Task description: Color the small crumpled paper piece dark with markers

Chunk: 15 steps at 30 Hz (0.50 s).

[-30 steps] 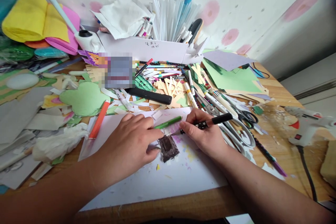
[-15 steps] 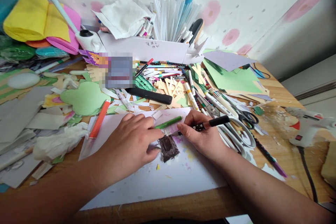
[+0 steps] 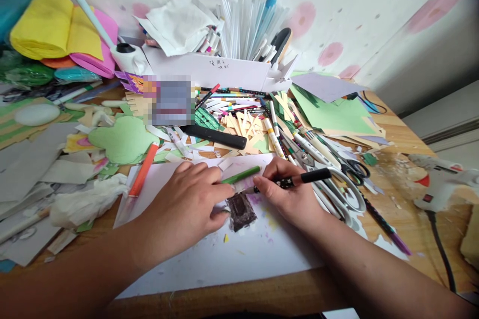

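Observation:
My right hand [image 3: 290, 192] is closed round a black marker [image 3: 305, 178] whose tip touches a small white paper scrap by a dark coloured-in paper piece [image 3: 241, 211]. Both lie on a big white sheet [image 3: 232, 254]. My left hand [image 3: 187, 209] rests on the sheet with its fingers curled, pressing down the scrap just left of the marker tip. A green pen [image 3: 239, 175] lies between my two hands, near the left fingertips.
Scissors [image 3: 344, 189] lie right of my right hand. An orange marker [image 3: 142, 169], a black stick [image 3: 215, 136], paper scraps and green cut-outs [image 3: 119, 139] crowd the wooden table. A white box of pens [image 3: 213, 67] stands behind; a glue gun [image 3: 439, 184] at right.
The marker tip has shifted slightly left toward my left fingertips. Otherwise both hands stay in place.

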Tool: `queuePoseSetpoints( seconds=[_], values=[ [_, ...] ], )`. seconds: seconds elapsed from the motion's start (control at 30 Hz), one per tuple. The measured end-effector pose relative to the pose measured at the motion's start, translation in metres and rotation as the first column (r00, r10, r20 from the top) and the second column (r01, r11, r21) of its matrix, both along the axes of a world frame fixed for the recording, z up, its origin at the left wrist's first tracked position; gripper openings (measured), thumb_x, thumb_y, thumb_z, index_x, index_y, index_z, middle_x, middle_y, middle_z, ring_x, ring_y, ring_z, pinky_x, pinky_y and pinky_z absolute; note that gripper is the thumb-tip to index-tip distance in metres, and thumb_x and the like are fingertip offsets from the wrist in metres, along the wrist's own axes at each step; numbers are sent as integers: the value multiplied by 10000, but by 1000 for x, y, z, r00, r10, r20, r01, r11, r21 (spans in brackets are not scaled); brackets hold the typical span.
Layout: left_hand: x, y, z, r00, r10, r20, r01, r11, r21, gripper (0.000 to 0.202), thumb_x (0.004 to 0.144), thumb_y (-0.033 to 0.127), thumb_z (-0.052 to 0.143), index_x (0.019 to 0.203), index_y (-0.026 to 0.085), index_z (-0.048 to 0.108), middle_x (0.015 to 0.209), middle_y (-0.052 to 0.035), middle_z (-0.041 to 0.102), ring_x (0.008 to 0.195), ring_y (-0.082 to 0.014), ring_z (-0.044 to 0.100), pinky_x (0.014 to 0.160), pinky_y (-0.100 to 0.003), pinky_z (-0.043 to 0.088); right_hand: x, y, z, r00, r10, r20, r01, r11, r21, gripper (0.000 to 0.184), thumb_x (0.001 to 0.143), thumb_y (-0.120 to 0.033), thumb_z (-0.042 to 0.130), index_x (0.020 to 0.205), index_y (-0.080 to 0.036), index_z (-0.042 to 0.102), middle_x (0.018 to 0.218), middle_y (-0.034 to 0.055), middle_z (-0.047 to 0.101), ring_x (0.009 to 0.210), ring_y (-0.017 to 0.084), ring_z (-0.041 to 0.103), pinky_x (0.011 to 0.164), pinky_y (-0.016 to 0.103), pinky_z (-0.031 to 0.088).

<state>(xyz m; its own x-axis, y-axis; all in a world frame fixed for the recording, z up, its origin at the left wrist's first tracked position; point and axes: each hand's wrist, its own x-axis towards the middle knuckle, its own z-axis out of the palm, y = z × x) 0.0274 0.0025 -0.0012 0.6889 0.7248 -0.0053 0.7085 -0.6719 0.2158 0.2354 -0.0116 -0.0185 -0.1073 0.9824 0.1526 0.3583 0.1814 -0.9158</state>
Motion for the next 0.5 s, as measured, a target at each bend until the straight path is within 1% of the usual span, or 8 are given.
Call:
queuePoseSetpoints(
  seconds=[0.07,0.1,0.17,0.23,0.3,0.37,0.43,0.5],
  values=[
    [0,0,0,1000,-1,0,1,1000,-1,128,737,254,630,847,287,686,765,-19,532,799,-233,500,732,-385,329,0,0,0,999,31,10,-31,1000,2,235,779,-278,631,614,-194,487,546,-48,459,503,96,386,471,233,306],
    [0,0,0,1000,-1,-1,1,1000,-3,121,735,260,635,842,287,686,763,-19,530,800,-233,499,732,-385,328,0,1,-1,999,24,27,-24,1000,5,232,775,-271,630,611,-194,484,540,-50,451,496,95,376,463,233,295],
    [0,0,-1,1000,2,-1,-2,1000,-5,118,733,264,639,838,290,687,759,-17,527,801,-235,497,733,-385,327,1,1,-1,998,-31,48,30,999,18,227,767,-249,620,600,-196,475,536,-52,441,489,93,366,455,231,283],
    [0,0,-1,1000,5,2,-5,1000,-6,122,732,263,637,840,293,687,764,-16,529,806,-237,496,737,-388,328,1,1,-1,998,-58,27,57,998,26,226,768,-250,616,598,-195,477,546,-45,458,498,96,392,467,232,305],
    [0,0,0,1000,8,4,-8,1000,-10,124,730,265,636,840,293,686,767,-15,530,807,-238,497,742,-392,330,1,0,-1,1000,-21,6,21,1000,23,234,772,-271,626,602,-194,484,548,-42,474,502,99,412,476,234,323],
    [0,0,0,1000,9,1,-9,1000,-14,124,727,260,636,836,291,685,764,-14,528,807,-238,498,744,-393,333,1,0,-1,1000,-7,29,6,1000,13,233,770,-271,631,604,-195,486,535,-47,467,491,97,398,466,234,310],
    [0,0,1,1000,12,-4,-12,1000,-19,119,724,252,637,827,286,686,762,-14,528,809,-237,500,746,-394,336,1,0,-2,997,-47,54,46,999,19,230,764,-255,626,597,-198,479,524,-53,445,478,93,373,451,232,285],
    [1,0,1,1000,15,-5,-15,1000,-20,112,724,250,638,819,283,687,766,-15,531,815,-238,501,749,-395,337,1,0,-2,997,-63,40,62,998,29,228,766,-255,626,599,-197,482,535,-49,458,486,95,389,458,232,298]
  ],
)
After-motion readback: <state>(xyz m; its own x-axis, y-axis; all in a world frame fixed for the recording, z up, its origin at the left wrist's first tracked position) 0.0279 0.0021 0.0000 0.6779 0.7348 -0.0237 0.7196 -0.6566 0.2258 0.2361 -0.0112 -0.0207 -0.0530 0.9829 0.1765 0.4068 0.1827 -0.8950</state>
